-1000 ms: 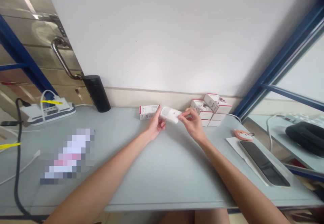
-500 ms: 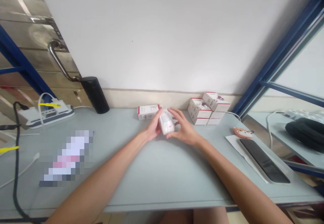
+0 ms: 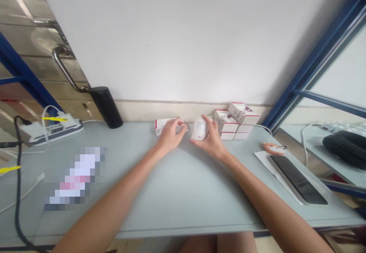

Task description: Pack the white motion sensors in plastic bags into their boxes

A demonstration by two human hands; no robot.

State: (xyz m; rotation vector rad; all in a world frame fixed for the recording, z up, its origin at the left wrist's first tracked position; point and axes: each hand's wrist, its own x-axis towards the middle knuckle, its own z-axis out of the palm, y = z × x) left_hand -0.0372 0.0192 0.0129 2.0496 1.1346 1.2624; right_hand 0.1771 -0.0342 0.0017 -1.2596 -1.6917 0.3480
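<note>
My right hand (image 3: pixel 211 136) grips a white plastic device (image 3: pixel 199 129) in a clear wrapper, thumb beneath and fingers along its right side. A small red mark shows near the lower end of the device. My left hand (image 3: pixel 169 135) is closed over the right part of a small white-and-red box (image 3: pixel 160 126) lying on the table. Its curled fingers and thumb are at the box's right end, and they hide most of that end. The device is held just to the right of the box, apart from my left hand.
Several white-and-red boxes (image 3: pixel 225 121) are stacked by the wall on the right. A phone (image 3: pixel 299 178) and an orange animal-shaped item (image 3: pixel 273 148) rest on white paper at right. A black cylinder (image 3: pixel 106 107), a power strip (image 3: pixel 57 131) and cables are at left.
My left hand has let go of the wrapped device and moved left onto the small box. The right hand has carried the device up and to the right.
</note>
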